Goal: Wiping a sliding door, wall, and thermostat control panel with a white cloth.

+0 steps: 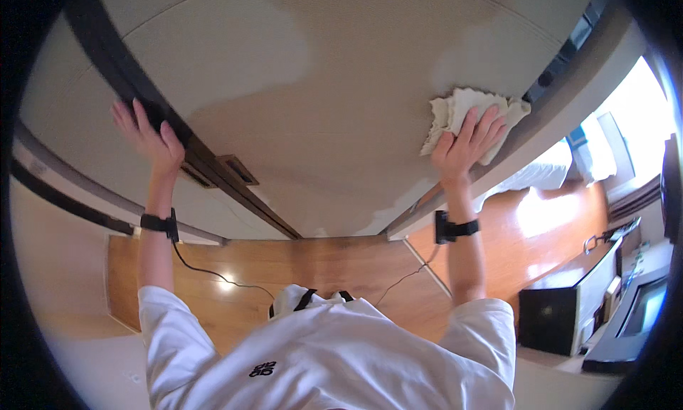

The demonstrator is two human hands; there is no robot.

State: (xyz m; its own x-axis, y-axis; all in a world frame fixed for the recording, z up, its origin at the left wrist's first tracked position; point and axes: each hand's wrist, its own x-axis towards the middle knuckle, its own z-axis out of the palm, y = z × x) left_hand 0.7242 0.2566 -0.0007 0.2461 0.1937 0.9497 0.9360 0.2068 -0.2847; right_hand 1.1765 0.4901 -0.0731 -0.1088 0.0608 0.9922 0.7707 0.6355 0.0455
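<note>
Before me stands a tall beige wardrobe door panel (331, 121) with a dark vertical frame strip (104, 41) at its left. My left hand (152, 140) lies against that strip, fingers spread and holding nothing. High on the right side of the panel, my right hand (467, 146) presses a folded cream cloth (467, 99) with a wavy edge flat to the surface. The cloth reaches the door's right edge. Two recessed pulls sit low beside the strip, one of them the right-hand pull (238, 170). Each wrist wears a black strap with a cable.
Wooden flooring (331, 260) lies below me. A pale door frame (576, 95) rises at the right, beyond which are a bed (539, 167), a bright window (643, 105) and a dark-fronted cabinet (548, 319). A white wall (69, 250) stands at the left.
</note>
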